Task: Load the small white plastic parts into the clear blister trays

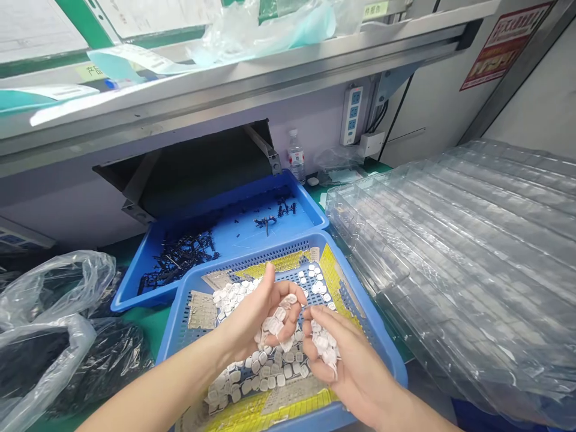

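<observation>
Both my hands are over a blue perforated basket (396, 366) with yellow and grey tape along its inner edges. Small white square plastic caps (234, 298) lie in it, heaped at the left and scattered at the right and front. Cupped in my left hand (265, 312) is a clump of these white caps, its fingers curled round them and the thumb raised. My right hand (339, 348) also holds several white caps in its curled palm. The fingertips of the two hands almost meet. Parts of the basket floor are hidden beneath them.
Behind stands a blue tray (130, 282) holding black plastic sprue pieces (180, 258). Stacked clear plastic trays (450, 240) fill the right side. Clear bags (58, 348) lie at the left. A water bottle (296, 157) and power strip (351, 117) are at the wall below a metal shelf (234, 84).
</observation>
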`<action>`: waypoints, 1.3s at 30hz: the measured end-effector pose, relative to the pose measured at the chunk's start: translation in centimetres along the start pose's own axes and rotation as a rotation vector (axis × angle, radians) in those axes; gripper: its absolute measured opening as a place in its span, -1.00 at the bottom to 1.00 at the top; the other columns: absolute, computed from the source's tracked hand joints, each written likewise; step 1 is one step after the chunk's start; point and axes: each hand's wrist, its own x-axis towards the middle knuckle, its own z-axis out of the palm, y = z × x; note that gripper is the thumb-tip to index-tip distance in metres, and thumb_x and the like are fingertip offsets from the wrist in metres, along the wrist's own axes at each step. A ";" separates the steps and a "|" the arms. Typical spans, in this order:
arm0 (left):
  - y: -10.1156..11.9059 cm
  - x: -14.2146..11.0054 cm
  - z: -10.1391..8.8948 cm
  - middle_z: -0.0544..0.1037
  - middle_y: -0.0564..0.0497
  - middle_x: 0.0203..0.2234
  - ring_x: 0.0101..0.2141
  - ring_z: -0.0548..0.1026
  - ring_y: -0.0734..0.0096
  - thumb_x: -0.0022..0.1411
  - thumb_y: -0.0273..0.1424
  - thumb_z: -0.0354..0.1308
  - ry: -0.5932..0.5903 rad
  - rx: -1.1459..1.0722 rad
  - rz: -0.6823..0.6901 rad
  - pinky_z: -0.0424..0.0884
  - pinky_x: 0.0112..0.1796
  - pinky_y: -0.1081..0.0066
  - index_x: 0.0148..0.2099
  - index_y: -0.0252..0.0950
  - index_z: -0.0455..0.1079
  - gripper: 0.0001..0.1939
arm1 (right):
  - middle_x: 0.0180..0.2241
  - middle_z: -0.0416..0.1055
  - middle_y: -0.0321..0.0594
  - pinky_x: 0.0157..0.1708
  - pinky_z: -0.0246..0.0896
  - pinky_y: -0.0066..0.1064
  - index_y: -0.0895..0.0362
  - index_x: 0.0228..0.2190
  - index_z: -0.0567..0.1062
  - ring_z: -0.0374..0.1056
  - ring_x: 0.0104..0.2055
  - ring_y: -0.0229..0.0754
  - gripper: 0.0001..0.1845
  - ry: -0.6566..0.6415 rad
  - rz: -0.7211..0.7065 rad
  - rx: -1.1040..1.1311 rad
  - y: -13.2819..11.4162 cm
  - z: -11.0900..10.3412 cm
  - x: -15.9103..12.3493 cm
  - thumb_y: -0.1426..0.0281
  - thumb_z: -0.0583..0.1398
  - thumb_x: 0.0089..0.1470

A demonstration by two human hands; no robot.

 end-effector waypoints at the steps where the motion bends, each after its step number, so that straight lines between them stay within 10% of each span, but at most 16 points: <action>1: 0.0 0.1 0.0 0.19 0.11 -0.61 -0.73 0.08 0.69 0.17 0.04 -0.45 0.011 -0.040 0.022 -0.14 -0.75 0.60 -0.32 -0.34 0.23 -0.37 | -0.53 0.25 -0.34 -0.79 -0.18 -0.67 0.18 -0.48 0.37 0.14 -0.64 -0.47 -0.84 -0.005 0.005 -0.038 0.0 0.0 0.0 0.33 0.21 -0.10; 12: -0.6 -0.2 1.0 0.31 0.09 -0.59 -0.77 0.15 0.73 0.14 -0.39 -0.06 0.196 -0.002 0.098 -0.04 -0.73 0.62 -0.28 -0.32 0.30 -0.84 | -0.59 0.22 -0.40 -0.74 -0.08 -0.66 0.19 -0.47 0.28 0.07 -0.68 -0.52 -0.79 -0.100 0.039 -0.267 0.2 0.4 0.2 0.31 0.17 -0.04; 20: -1.2 -0.1 1.1 0.47 -0.07 -0.30 -0.76 0.16 0.72 0.14 -0.35 -0.05 0.249 0.246 0.138 0.01 -0.74 0.60 -0.13 -0.27 0.34 -0.73 | -0.59 0.27 -0.35 -0.68 0.00 -0.67 0.20 -0.44 0.37 0.16 -0.62 -0.49 -0.80 -0.080 0.030 0.038 0.2 0.2 0.7 0.40 0.27 -0.16; 23: -1.6 -0.1 1.2 0.44 -0.07 -0.16 -0.37 0.44 0.38 0.16 -0.34 -0.06 0.273 0.575 0.293 0.34 -0.44 0.46 -0.11 -0.23 0.38 -0.72 | -0.65 0.27 -0.33 -0.70 0.01 -0.66 0.22 -0.52 0.38 0.17 -0.64 -0.46 -0.76 -0.075 0.033 0.120 0.3 0.2 0.7 0.35 0.30 -0.23; 27: -2.2 -0.1 1.0 0.34 -0.04 -0.03 -0.04 0.29 0.18 0.23 -0.19 -0.16 0.188 0.818 0.456 0.22 -0.07 0.28 -0.11 -0.20 0.40 -0.62 | -0.69 0.27 -0.33 -0.74 -0.02 -0.67 0.22 -0.58 0.38 0.16 -0.66 -0.45 -0.68 -0.054 0.042 0.150 0.2 0.2 0.7 0.30 0.35 -0.35; 33: -2.3 -0.1 0.8 0.42 -0.16 -0.14 -0.66 0.31 0.52 0.10 0.08 -0.23 0.184 0.529 0.318 0.14 -0.71 0.53 0.02 -0.21 0.28 -0.36 | -0.63 0.28 -0.35 -0.77 -0.10 -0.69 0.22 -0.55 0.40 0.15 -0.67 -0.49 -0.73 -0.055 0.062 0.123 0.2 0.2 0.7 0.38 0.35 -0.34; 39: -1.0 0.3 0.9 0.48 -0.15 -0.29 -0.80 0.09 0.76 0.15 0.05 -0.29 0.257 0.133 0.197 0.18 -0.64 0.54 -0.13 -0.28 0.38 -0.38 | -0.57 0.31 -0.30 -0.78 -0.11 -0.67 0.20 -0.55 0.38 0.19 -0.65 -0.45 -0.90 -0.040 0.045 0.035 0.0 0.1 0.5 0.42 0.21 -0.15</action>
